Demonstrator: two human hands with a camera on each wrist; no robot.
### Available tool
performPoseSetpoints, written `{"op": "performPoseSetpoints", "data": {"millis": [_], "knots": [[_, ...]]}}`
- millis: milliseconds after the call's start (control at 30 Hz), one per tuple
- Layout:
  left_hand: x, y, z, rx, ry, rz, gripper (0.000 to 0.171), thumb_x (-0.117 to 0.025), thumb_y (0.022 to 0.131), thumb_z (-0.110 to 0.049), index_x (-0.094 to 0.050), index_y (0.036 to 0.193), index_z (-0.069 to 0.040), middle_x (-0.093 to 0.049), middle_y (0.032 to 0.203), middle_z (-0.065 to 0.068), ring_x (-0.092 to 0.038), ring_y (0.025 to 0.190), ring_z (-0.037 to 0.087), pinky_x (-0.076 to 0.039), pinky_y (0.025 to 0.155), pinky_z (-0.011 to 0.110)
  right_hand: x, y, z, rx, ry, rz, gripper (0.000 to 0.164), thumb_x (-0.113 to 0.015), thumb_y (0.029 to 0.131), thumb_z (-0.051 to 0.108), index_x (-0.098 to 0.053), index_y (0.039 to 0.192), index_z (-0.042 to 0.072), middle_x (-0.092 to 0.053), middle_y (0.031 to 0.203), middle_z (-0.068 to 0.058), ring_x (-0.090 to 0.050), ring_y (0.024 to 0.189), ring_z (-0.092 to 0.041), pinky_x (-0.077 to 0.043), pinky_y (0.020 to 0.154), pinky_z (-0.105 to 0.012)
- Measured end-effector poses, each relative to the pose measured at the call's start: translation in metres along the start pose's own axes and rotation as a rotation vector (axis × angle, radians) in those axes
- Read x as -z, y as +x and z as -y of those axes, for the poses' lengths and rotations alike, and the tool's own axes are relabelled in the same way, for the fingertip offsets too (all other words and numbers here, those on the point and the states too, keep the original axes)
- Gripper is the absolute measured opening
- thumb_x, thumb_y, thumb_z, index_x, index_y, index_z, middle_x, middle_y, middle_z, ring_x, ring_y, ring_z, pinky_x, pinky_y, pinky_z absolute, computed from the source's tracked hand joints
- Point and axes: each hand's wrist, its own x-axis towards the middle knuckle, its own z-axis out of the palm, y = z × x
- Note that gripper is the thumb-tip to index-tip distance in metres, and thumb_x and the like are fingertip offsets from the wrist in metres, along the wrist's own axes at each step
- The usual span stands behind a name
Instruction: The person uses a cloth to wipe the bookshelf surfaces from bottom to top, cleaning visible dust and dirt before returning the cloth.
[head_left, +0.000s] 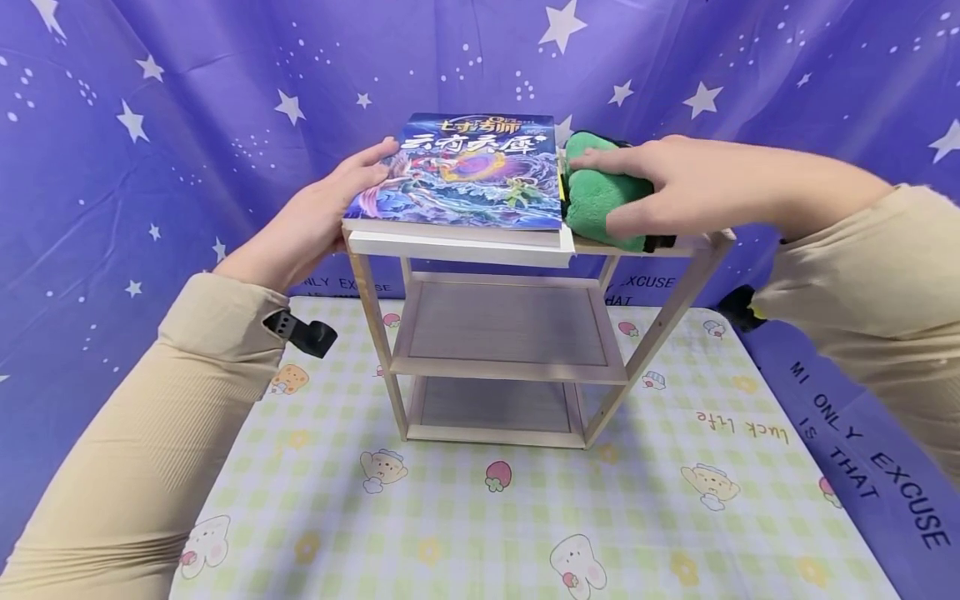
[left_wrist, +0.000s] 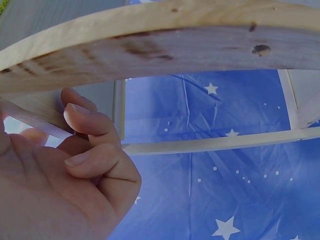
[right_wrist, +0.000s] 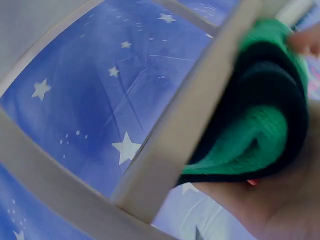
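A wooden shelf rack (head_left: 510,367) stands on the table. On its top tier lies a book (head_left: 465,175) with a blue illustrated cover, over another white-edged one. At the left end, my left hand (head_left: 315,208) has its thumb side against the book's edge. Its other fingers (left_wrist: 100,150) curl beneath the rack's top rail (left_wrist: 200,50) in the left wrist view. To the right of the books is a folded green-and-black plush cloth (head_left: 603,187). My right hand (head_left: 675,183) grips this cloth from above, fingers over its top and thumb at the near side.
Below the top, the rack has a middle shelf (head_left: 506,325) and a bottom shelf (head_left: 495,408). A checked tablecloth (head_left: 450,517) with cartoon prints covers the table. Behind hangs a purple star-patterned curtain (head_left: 225,83). A black strap (head_left: 303,333) sits at the left wrist.
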Motion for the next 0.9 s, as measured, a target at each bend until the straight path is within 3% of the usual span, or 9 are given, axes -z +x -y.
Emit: {"op": "performPoseSetpoints", "data": {"millis": [67,167,300,400,467,600,700,833,900], "knots": [[0.000,0.000,0.000,0.000,0.000,0.000,0.051,-0.038,0.101,-0.058,-0.024,0.150,-0.055,-0.008,0.165,-0.020,-0.042,0.137,0.020,-0.040,0.099,0.038,0.000,0.000,-0.003,-0.002,0.040,0.016,0.066,-0.047,0.099,0.049,-0.017,0.157,0.040,-0.052,0.137,-0.020,-0.055,0.115,-0.034,-0.047,0.087,-0.050],[-0.001,-0.001,0.000,-0.001,0.005,-0.005,0.051,-0.038,0.101,-0.059,-0.024,0.150,-0.055,-0.009,0.165,-0.019,-0.044,0.135,0.019,-0.040,0.099,0.038,-0.003,-0.001,-0.001,0.012,0.082,-0.031,0.064,-0.039,0.100,0.060,-0.026,0.157,0.033,-0.033,0.159,-0.014,-0.042,0.133,-0.035,-0.037,0.101,-0.056],[0.000,-0.001,0.001,0.000,0.018,-0.015,0.051,-0.038,0.100,-0.060,-0.024,0.150,-0.056,-0.011,0.165,-0.017,-0.049,0.129,0.018,-0.041,0.094,0.036,-0.012,-0.007,0.007,0.032,0.071,-0.154,0.057,-0.038,0.102,0.054,-0.044,0.150,0.023,-0.062,0.129,-0.016,-0.055,0.093,-0.027,-0.044,0.077,-0.043],[0.000,-0.001,0.001,-0.001,0.012,-0.018,0.052,-0.038,0.100,-0.060,-0.024,0.150,-0.056,-0.012,0.165,-0.015,-0.050,0.127,0.018,-0.042,0.094,0.036,-0.018,-0.010,0.014,0.022,0.066,-0.218,0.049,-0.036,0.103,0.044,-0.051,0.145,0.026,-0.064,0.119,-0.015,-0.051,0.084,-0.026,-0.041,0.065,-0.037],[0.000,-0.001,0.002,-0.004,0.000,-0.019,0.051,-0.038,0.100,-0.060,-0.025,0.149,-0.056,-0.012,0.165,-0.015,-0.049,0.129,0.019,-0.042,0.095,0.036,-0.020,-0.009,0.019,0.015,0.062,-0.245,0.050,-0.032,0.102,0.038,-0.047,0.148,0.026,-0.059,0.126,-0.018,-0.049,0.088,-0.029,-0.039,0.065,-0.038],[0.000,-0.001,0.003,-0.009,-0.022,-0.013,0.052,-0.038,0.100,-0.059,-0.024,0.150,-0.055,-0.011,0.165,-0.014,-0.046,0.134,0.020,-0.040,0.103,0.041,-0.022,-0.006,0.023,-0.004,0.039,-0.239,0.058,-0.024,0.101,0.032,-0.029,0.157,0.022,-0.050,0.136,-0.024,-0.044,0.110,-0.039,-0.039,0.092,-0.052],[-0.001,-0.001,0.003,-0.019,-0.027,-0.003,0.052,-0.038,0.101,-0.058,-0.023,0.151,-0.054,-0.010,0.165,-0.016,-0.043,0.136,0.021,-0.036,0.108,0.045,-0.023,-0.002,0.023,-0.021,0.022,-0.213,0.060,-0.020,0.101,0.032,-0.018,0.159,0.018,-0.035,0.155,-0.022,-0.033,0.139,-0.044,-0.016,0.117,-0.060],[-0.002,0.000,0.003,-0.027,-0.033,0.002,0.053,-0.038,0.101,-0.057,-0.023,0.152,-0.052,-0.009,0.165,-0.017,-0.041,0.138,0.020,-0.035,0.109,0.046,-0.023,0.005,0.023,-0.038,0.018,-0.205,0.061,-0.017,0.100,0.032,-0.016,0.159,0.016,-0.009,0.165,-0.007,-0.010,0.152,-0.038,-0.001,0.121,-0.060],[-0.002,0.000,0.003,-0.025,-0.039,0.001,0.054,-0.038,0.101,-0.057,-0.022,0.152,-0.052,-0.009,0.165,-0.017,-0.041,0.138,0.021,-0.035,0.109,0.046,-0.023,0.009,0.024,-0.046,0.020,-0.206,0.061,-0.016,0.100,0.032,-0.016,0.159,0.015,-0.006,0.166,-0.005,-0.010,0.152,-0.037,-0.001,0.120,-0.061]]}}
